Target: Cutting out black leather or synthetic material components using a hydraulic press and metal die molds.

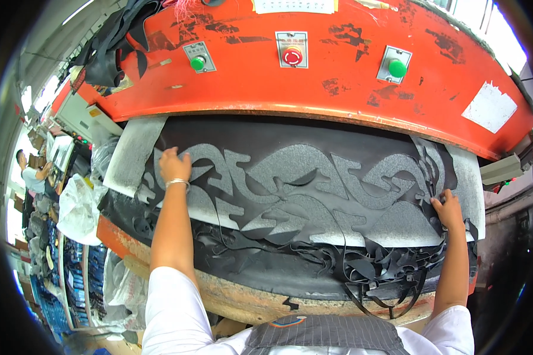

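A black leather-like sheet (361, 139) with curved shapes cut out of it lies over a speckled grey-white board (465, 189). The board shows through the openings. At the sheet's left end, my left hand (176, 167), with a bracelet at the wrist, has its fingers bent over the cut material and grips it. On the other end my right hand (448, 210) pinches the sheet's narrow, torn-looking edge strips between thumb and fingers. What lies directly under the fingertips is partly hidden.
An orange machine beam (337, 77) spans the far side, carrying a red stop button (292, 57) and green buttons (398, 68). Black scrap strips (379, 263) heap along the near edge. Plastic bags (80, 207) hang at left; another person (32, 177) stands farther off.
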